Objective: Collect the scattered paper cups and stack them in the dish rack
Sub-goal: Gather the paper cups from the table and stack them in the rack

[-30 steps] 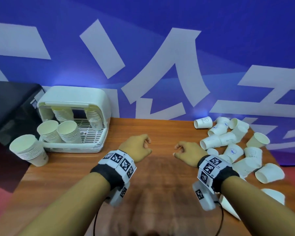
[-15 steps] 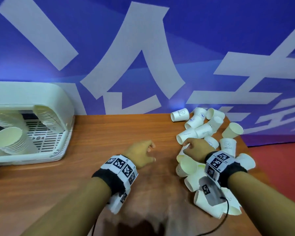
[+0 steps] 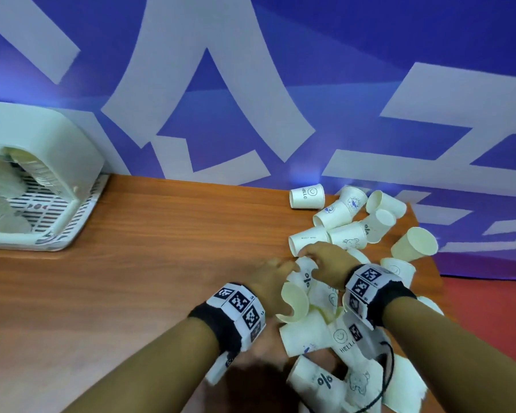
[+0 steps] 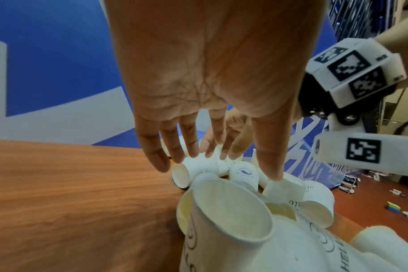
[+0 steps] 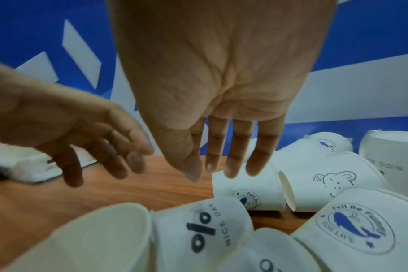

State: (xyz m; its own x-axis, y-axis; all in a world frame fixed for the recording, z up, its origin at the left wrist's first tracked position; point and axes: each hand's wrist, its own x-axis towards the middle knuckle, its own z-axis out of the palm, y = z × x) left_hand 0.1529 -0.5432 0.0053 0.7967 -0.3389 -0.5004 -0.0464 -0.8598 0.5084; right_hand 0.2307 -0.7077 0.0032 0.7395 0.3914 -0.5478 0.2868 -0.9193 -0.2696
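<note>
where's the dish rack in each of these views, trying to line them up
Head: the dish rack sits at the far left edge, at the back of the table.
Left wrist: not in it.
Right wrist: a low white piece of it shows at the left edge, partly behind the left hand.
Shared landmark: the wooden table shows in all three.

The dish rack [image 3: 57, 162] was cut off by the left edge, its stacked cups [image 3: 0, 204] blurred. Near cups [image 3: 325, 383] ran off the bottom edge. The left hand [image 3: 273, 281] hid behind a cup.
</note>
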